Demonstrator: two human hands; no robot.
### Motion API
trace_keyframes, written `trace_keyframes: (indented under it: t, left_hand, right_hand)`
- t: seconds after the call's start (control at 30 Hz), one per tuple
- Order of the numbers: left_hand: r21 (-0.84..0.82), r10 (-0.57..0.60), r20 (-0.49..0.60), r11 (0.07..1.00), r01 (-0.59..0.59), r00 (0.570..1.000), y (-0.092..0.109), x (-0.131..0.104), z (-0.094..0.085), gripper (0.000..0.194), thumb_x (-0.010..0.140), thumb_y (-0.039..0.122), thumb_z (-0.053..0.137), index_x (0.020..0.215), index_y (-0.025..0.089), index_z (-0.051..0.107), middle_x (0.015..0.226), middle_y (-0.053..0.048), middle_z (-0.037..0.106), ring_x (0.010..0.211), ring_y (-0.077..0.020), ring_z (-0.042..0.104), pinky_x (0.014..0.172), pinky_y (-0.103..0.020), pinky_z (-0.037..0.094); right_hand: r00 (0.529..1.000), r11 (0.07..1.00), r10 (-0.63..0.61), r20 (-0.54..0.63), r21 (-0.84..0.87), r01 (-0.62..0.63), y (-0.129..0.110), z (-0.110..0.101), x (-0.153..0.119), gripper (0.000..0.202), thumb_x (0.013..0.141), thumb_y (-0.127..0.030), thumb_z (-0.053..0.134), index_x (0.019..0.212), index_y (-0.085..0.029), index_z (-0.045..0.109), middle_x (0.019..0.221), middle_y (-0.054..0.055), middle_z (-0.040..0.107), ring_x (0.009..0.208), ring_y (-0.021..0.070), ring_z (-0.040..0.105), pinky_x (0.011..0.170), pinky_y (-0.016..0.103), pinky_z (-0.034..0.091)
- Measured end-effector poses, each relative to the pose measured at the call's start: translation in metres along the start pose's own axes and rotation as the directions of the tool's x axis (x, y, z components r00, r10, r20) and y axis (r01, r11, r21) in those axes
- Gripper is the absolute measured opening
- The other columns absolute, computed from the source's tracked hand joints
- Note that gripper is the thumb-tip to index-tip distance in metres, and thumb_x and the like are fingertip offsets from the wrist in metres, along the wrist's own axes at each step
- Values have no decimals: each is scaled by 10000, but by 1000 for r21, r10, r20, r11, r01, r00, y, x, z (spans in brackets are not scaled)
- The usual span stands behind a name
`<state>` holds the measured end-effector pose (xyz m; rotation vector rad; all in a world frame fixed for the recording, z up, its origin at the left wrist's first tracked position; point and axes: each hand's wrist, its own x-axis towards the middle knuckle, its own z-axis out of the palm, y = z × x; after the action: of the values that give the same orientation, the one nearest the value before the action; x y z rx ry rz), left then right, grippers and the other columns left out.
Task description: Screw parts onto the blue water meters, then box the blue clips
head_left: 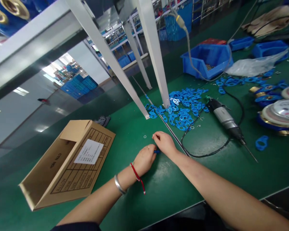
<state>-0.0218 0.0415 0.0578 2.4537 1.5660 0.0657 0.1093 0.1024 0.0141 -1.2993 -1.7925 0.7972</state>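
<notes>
A small, flat blue piece (156, 151), only partly seen, is held near the middle of the frame, pinched in the bent fingers of the left hand (145, 158). The right hand (166, 144) is held just beside it. Its fingers are curled with the tips close together, but whether they are pressed tight on anything tiny cannot be told. On the left wrist, a red string bracelet (136, 173) and a round silver bangle (118, 185) are worn.

Just above the hands, a thin white ring (144, 137) is laid on the shiny green desk (168, 186). Flat blue tags with holes (183, 120) are heaped right of the middle, by a white metal leg (156, 57). On the right, a black and silver power screwdriver (225, 118) is laid down. At the upper right, a blue plastic bin (195, 59) is seen. At the left, an open brown cardboard box (69, 179) is placed.
</notes>
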Motion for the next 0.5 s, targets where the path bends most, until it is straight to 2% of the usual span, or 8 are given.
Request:
trace_keyframes:
  t: [0.1, 0.2, 0.27, 0.4, 0.5]
  left_hand:
    - [-17, -34, -122, 999, 32, 992, -18, 26, -11, 194, 864, 161, 429, 1011, 196, 550, 947, -69, 582, 899, -196, 564, 819, -347, 478]
    - [-56, -46, -201, 998, 35, 979, -33, 68, -19, 200, 872, 162, 410, 907, 196, 604, 886, -57, 575, 883, -184, 559, 818, -326, 467]
    - [-97, -87, -245, 993, 65, 966, -38, 100, -20, 210, 871, 147, 396, 906, 184, 599, 901, -61, 575, 887, -179, 560, 837, -325, 459]
    - [-149, -117, -239, 985, 82, 964, -38, 154, -9, 214, 871, 132, 365, 952, 152, 563, 911, -76, 577, 879, -171, 567, 855, -327, 453]
    - [-156, -70, -209, 987, 38, 975, -34, 178, 5, 171, 867, 230, 447, 971, 140, 548, 933, -88, 580, 893, -182, 565, 851, -328, 457]
  right_hand:
    - [1000, 1000, 9, -12, -6, -9, 1, 0, 2, 205, 881, -227, 436, 785, -193, 614, 818, 40, 642, 798, 143, 581, 733, 239, 399]
    - [996, 999, 38, -77, 35, -35, 3, 1, 3, 206, 878, -186, 409, 960, -180, 598, 915, 60, 637, 860, 155, 580, 780, 255, 417]
    - [992, 996, 52, -116, 76, -43, 4, 1, 3, 237, 871, -164, 400, 1035, -163, 571, 956, 74, 628, 887, 163, 577, 804, 265, 423]
    - [998, 999, 14, -59, 53, -11, 4, 2, 1, 205, 859, -142, 398, 947, -168, 581, 903, 70, 626, 859, 170, 578, 779, 270, 416]
    - [999, 999, 30, -26, -13, -31, 4, 3, 1, 151, 846, -141, 415, 834, -172, 563, 815, 62, 615, 784, 175, 576, 711, 271, 397]
